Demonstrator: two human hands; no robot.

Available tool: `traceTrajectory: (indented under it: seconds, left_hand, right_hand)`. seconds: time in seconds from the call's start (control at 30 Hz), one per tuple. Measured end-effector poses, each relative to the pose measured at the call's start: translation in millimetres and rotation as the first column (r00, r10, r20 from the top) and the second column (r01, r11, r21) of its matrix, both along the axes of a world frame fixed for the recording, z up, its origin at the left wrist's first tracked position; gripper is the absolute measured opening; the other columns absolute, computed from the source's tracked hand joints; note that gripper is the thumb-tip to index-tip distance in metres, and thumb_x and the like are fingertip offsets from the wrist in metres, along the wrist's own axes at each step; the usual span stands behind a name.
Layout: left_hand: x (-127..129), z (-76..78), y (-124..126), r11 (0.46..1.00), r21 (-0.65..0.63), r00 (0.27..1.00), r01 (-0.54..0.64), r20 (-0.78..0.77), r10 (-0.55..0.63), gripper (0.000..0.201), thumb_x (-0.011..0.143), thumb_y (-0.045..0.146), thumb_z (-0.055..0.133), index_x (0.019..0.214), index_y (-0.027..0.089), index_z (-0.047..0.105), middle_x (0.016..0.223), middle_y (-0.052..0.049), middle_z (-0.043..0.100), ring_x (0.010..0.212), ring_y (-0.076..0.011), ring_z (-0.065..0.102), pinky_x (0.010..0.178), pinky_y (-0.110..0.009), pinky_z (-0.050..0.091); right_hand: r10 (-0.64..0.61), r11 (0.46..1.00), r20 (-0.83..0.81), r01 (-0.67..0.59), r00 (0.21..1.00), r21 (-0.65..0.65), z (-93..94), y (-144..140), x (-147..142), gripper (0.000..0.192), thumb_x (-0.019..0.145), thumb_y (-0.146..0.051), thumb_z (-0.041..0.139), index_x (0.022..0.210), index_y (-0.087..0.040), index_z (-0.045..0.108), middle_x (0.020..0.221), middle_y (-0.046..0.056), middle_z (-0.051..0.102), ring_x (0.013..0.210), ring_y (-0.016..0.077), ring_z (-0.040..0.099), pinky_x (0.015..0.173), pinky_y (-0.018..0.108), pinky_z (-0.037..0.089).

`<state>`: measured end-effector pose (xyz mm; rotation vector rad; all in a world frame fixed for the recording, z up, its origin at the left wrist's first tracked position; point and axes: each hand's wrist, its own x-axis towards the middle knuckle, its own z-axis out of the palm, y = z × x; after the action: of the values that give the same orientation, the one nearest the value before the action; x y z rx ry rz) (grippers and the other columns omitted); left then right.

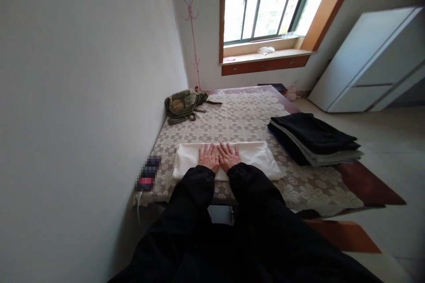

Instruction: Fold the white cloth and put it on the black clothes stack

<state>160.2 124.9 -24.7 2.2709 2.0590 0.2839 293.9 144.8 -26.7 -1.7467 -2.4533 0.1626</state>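
Note:
A white cloth (257, 159), folded into a long flat strip, lies crosswise near the front of the table. Both palms rest on its middle, side by side, with the thumbs close together. My left hand (209, 158) lies flat with its fingers stretched away from me. My right hand (229, 156) is flat as well, its fingers spread on the cloth. Neither hand grips anything. Whether the cloth is a garment or a sheet, I cannot tell.
A patterned tablecloth (232, 119) covers the table. To the right sits a stack of folded dark and grey clothes (312, 137). A green backpack (186, 104) lies at the back left by the wall. At the left edge is a blurred-out device (148, 174) with a white cable.

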Motion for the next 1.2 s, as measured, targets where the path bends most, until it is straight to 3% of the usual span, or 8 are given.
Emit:
traceTrajectory:
  seconds: [0.43,0.63,0.93,1.2]
  left_hand:
    - [-1.7,2.4,-0.5,1.000,-0.007,1.000,-0.007,0.013,0.007,0.065,0.102,0.039,0.032,0.164,0.023,0.030,0.171,-0.002,0.031,0.160,-0.0276,0.020,0.130,-0.057,0.013]
    - [-17.2,5.5,-1.7,0.999,-0.021,0.999,-0.036,0.009,0.037,0.064,0.103,0.046,0.033,0.164,0.027,0.031,0.170,-0.002,0.032,0.160,-0.0270,0.021,0.129,-0.058,0.014]
    - [-63.2,11.0,-5.7,0.983,-0.016,0.983,-0.185,-0.010,0.184,0.064,0.103,0.049,0.033,0.163,0.026,0.033,0.170,-0.005,0.032,0.159,-0.0290,0.024,0.129,-0.058,0.013]
    - [-78.3,14.1,-6.2,0.971,-0.024,0.971,-0.238,-0.016,0.237,0.065,0.103,0.053,0.035,0.163,0.026,0.035,0.169,-0.004,0.035,0.158,-0.0289,0.027,0.130,-0.053,0.016]
  right_hand:
    - [-0.029,0.999,0.015,0.029,0.999,-0.013,-0.9,1.0,2.7,0.061,0.104,-0.037,0.029,0.165,-0.030,0.029,0.174,-0.002,0.021,0.161,0.0251,0.016,0.129,0.058,0.009]
    - [-0.073,0.996,0.042,0.075,0.996,-0.040,-1.1,7.4,15.3,0.064,0.105,-0.047,0.025,0.166,-0.028,0.024,0.174,0.000,0.020,0.160,0.0249,0.016,0.128,0.059,0.011]
    - [-0.167,0.985,0.078,0.169,0.983,-0.020,-2.9,15.9,54.5,0.064,0.106,-0.046,0.020,0.167,-0.027,0.021,0.175,0.002,0.017,0.160,0.0239,0.013,0.127,0.059,0.009]
    - [-0.286,0.958,0.101,0.286,0.953,0.009,-0.5,24.5,110.2,0.063,0.108,-0.044,0.018,0.166,-0.021,0.025,0.174,0.008,0.022,0.159,0.0276,0.018,0.126,0.058,0.009]
